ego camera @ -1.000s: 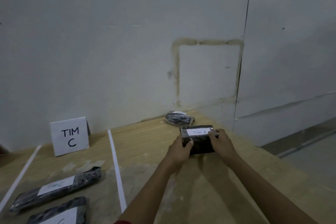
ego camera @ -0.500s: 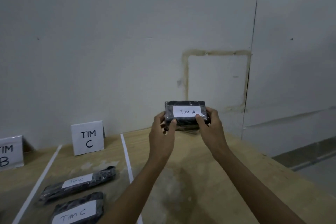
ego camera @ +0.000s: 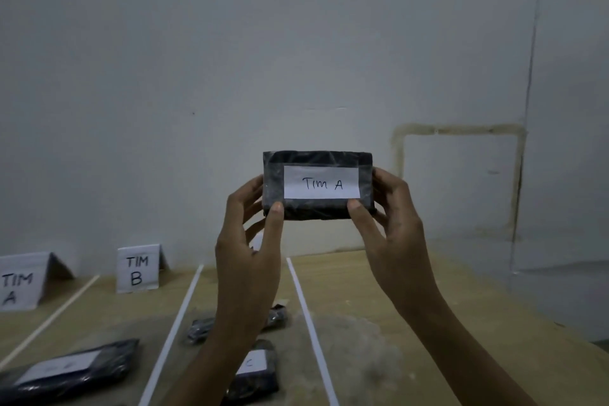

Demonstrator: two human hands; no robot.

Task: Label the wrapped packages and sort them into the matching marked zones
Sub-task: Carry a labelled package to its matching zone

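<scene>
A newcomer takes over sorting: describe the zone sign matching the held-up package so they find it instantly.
Follow the wooden table to the white wall. Two folded white cards stand there at the left; the outermost is the TIM A sign. Only its letter, A as on the package, separates it from the neighbouring TIM B sign.
</scene>
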